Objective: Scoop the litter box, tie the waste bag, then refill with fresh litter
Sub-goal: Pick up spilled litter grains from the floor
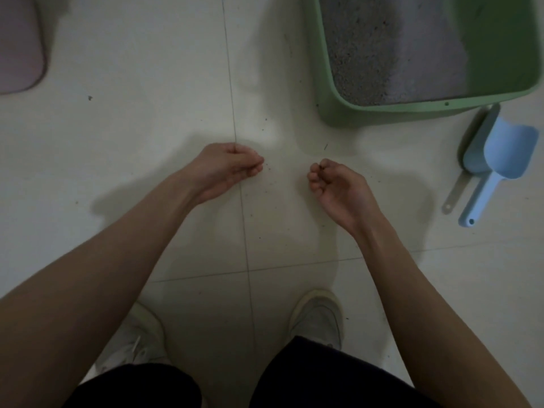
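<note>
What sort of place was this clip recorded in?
Probably a home, perhaps a bathroom or utility corner. Pale glossy floor tiles carry a green plastic litter box filled with grey litter, a light blue plastic scoop lies beside it, and a pinkish mat sits at the far left.

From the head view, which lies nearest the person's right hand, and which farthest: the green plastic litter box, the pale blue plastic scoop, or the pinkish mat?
From the right hand:
1. Green plastic litter box, just ahead, slightly right; its near corner is closest.
2. Pale blue plastic scoop, on the floor to the right.
3. Pinkish mat, far across at the top left corner.
</note>
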A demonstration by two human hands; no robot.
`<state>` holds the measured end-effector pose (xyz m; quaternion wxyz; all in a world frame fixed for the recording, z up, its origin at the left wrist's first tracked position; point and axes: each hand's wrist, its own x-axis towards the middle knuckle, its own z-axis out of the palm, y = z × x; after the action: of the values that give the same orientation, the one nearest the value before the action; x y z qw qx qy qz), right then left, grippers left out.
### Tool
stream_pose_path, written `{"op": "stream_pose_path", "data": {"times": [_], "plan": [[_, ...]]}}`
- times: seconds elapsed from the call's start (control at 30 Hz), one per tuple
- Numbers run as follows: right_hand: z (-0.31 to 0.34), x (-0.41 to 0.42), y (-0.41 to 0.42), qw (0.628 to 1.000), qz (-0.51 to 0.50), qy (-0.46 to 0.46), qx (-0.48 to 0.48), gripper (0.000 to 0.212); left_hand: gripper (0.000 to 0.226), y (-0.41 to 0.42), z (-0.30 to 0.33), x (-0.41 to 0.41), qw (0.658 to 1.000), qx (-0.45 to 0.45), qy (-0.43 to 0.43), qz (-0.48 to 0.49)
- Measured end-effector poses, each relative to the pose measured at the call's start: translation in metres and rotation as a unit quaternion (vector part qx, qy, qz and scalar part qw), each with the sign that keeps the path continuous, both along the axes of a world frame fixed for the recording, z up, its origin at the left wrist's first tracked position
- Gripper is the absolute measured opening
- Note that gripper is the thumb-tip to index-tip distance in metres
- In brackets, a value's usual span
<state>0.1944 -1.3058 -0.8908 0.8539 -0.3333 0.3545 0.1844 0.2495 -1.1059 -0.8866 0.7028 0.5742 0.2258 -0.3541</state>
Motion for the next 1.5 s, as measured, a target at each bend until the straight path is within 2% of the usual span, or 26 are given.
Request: {"op": "stream_pose_path", "data": {"times": [0.03, 0.1, 0.13, 0.2, 0.23, 0.3, 0.47, 0.6, 0.8, 1.0, 1.1, 1.17, 1.23, 1.37, 1.5], "plan": [[0.0, 0.0, 0.0, 0.999, 0.017, -0.004, -0.031, 0.037, 0.015, 0.0, -0.001, -0.001, 0.998, 0.041, -0.022, -0.041], [-0.003, 0.001, 0.001, 0.977, 0.087, -0.01, -0.197, 0.029, 0.015, -0.004, -0.006, -0.009, 0.972, 0.157, -0.074, -0.157], [-0.005, 0.002, 0.0, 0.94, 0.139, -0.007, -0.31, 0.024, 0.011, -0.006, -0.009, -0.014, 0.946, 0.221, -0.103, -0.212], [-0.011, 0.001, 0.001, 0.841, 0.219, 0.006, -0.494, 0.012, 0.007, -0.013, -0.013, -0.025, 0.888, 0.324, -0.173, -0.277], [-0.014, -0.001, 0.002, 0.802, 0.242, 0.008, -0.546, 0.012, 0.011, -0.015, -0.016, -0.029, 0.865, 0.356, -0.202, -0.29], [-0.019, -0.003, 0.006, 0.763, 0.264, 0.0, -0.59, 0.019, 0.016, -0.018, -0.021, -0.036, 0.845, 0.377, -0.234, -0.299], [-0.024, -0.005, 0.016, 0.713, 0.298, -0.038, -0.634, 0.018, 0.011, -0.02, -0.032, -0.042, 0.818, 0.402, -0.271, -0.309], [-0.023, -0.003, 0.015, 0.689, 0.325, -0.049, -0.646, 0.02, 0.016, -0.02, -0.035, -0.045, 0.826, 0.396, -0.288, -0.28], [-0.009, -0.017, -0.009, 0.722, 0.36, -0.022, -0.591, 0.03, 0.016, -0.018, -0.036, -0.041, 0.815, 0.389, -0.299, -0.308], [-0.008, -0.044, -0.018, 0.625, 0.491, 0.06, -0.604, 0.048, 0.014, -0.022, -0.033, -0.038, 0.799, 0.401, -0.308, -0.326], [-0.011, -0.047, -0.008, 0.611, 0.493, 0.059, -0.617, 0.037, 0.015, -0.025, -0.032, -0.036, 0.794, 0.41, -0.297, -0.338], [-0.011, -0.046, -0.004, 0.595, 0.501, 0.055, -0.626, 0.024, 0.016, -0.026, -0.03, -0.037, 0.798, 0.417, -0.287, -0.326], [-0.009, -0.048, -0.002, 0.582, 0.505, 0.056, -0.634, 0.021, 0.016, -0.025, -0.029, -0.039, 0.807, 0.424, -0.276, -0.304], [-0.009, -0.048, 0.0, 0.583, 0.494, 0.062, -0.642, 0.026, 0.016, -0.022, -0.028, -0.041, 0.803, 0.433, -0.279, -0.299], [-0.012, -0.046, 0.0, 0.609, 0.479, 0.069, -0.628, 0.013, 0.019, -0.023, -0.025, -0.04, 0.799, 0.43, -0.268, -0.324]]}}
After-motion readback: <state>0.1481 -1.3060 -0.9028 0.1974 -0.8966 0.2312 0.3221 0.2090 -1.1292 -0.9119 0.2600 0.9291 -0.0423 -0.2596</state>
